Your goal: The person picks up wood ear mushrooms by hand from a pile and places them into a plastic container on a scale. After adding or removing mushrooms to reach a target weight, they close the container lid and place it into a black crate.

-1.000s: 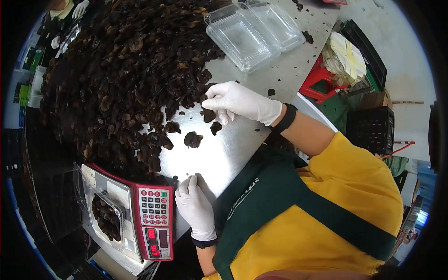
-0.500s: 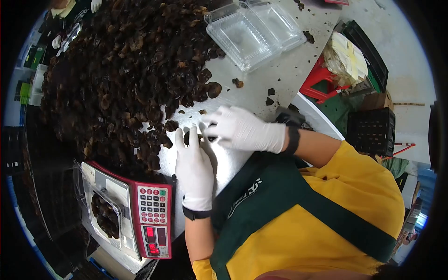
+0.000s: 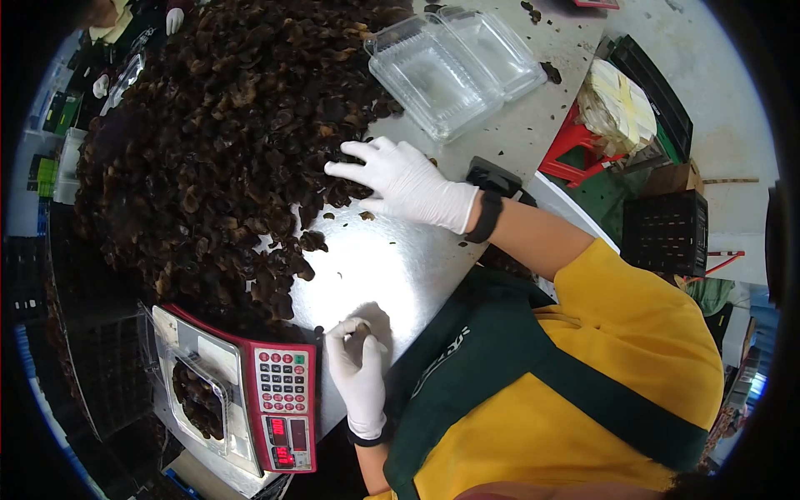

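Observation:
My gloved left hand [image 3: 358, 367] is closed near the table's front edge, beside the scale. A small brown bit, seemingly a wood ear mushroom [image 3: 361, 331], shows between its curled fingers. Farther out, my gloved right hand [image 3: 408, 182] is open, palm down and fingers spread, at the edge of a big heap of dark wood ear mushrooms [image 3: 225, 150]. Left of my left hand is a red and white digital scale [image 3: 283, 383] with lit red digits. On its plate sits a clear plastic box [image 3: 218, 385] with mushrooms inside.
Beyond my right hand lies an open clear clamshell box [image 3: 454, 71]. A black device [image 3: 500, 179] sits at the table edge by my right wrist. To the right are a red stool [image 3: 575, 154] and a black crate [image 3: 667, 233]. Another person's gloved hand [image 3: 174, 21] shows at top left.
My hands have parted: the left drew back toward the table's front edge, and the right moved out to the heap. Dark pieces near the black device no longer show.

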`<action>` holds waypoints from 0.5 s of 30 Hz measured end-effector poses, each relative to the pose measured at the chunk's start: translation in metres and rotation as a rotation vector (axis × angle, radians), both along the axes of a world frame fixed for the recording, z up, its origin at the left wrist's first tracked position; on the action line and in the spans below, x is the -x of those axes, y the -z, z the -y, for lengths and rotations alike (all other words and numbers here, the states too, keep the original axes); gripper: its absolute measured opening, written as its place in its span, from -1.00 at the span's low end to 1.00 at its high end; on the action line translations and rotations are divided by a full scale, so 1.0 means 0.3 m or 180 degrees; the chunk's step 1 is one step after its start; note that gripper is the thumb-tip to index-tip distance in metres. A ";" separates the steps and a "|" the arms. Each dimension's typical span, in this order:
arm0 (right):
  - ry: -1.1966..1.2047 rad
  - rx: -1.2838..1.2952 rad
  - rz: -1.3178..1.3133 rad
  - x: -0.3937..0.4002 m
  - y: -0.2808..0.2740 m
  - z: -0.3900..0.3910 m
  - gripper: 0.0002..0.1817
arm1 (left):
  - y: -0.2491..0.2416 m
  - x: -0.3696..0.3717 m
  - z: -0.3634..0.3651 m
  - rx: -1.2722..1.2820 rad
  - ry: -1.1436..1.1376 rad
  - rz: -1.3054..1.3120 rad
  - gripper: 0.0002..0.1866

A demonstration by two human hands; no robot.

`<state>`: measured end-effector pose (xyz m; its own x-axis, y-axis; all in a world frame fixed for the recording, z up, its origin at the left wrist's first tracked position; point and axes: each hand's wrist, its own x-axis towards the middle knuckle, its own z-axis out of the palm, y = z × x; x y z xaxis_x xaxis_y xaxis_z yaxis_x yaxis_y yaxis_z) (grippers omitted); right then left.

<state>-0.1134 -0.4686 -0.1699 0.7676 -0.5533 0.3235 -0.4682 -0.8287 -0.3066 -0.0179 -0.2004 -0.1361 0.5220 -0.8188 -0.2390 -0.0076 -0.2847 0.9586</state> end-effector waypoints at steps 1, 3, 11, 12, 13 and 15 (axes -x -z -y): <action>-0.0128 0.0122 -0.0262 -0.022 0.007 -0.005 -0.30 | -0.019 0.011 -0.014 0.0001 -0.0295 -0.1005 -0.68; -0.0173 0.0393 -0.0267 -0.055 0.023 0.002 -0.30 | -0.009 0.014 -0.043 0.0010 -0.0357 -0.1378 -0.69; 0.0217 0.0182 0.0202 -0.148 0.032 -0.013 -0.29 | 0.066 0.008 -0.058 0.0912 -0.0058 -0.2498 -0.60; 0.0215 0.0210 0.0211 -0.162 0.027 -0.021 -0.29 | 0.067 0.006 -0.054 0.0993 0.0000 -0.2531 -0.59; 0.0232 0.0174 0.0159 -0.177 0.022 -0.030 -0.33 | 0.066 0.006 -0.050 0.1022 0.0006 -0.2522 -0.59; 0.0230 0.0150 0.0118 -0.198 0.024 -0.032 -0.38 | 0.062 0.009 -0.051 0.1141 0.0042 -0.2574 -0.56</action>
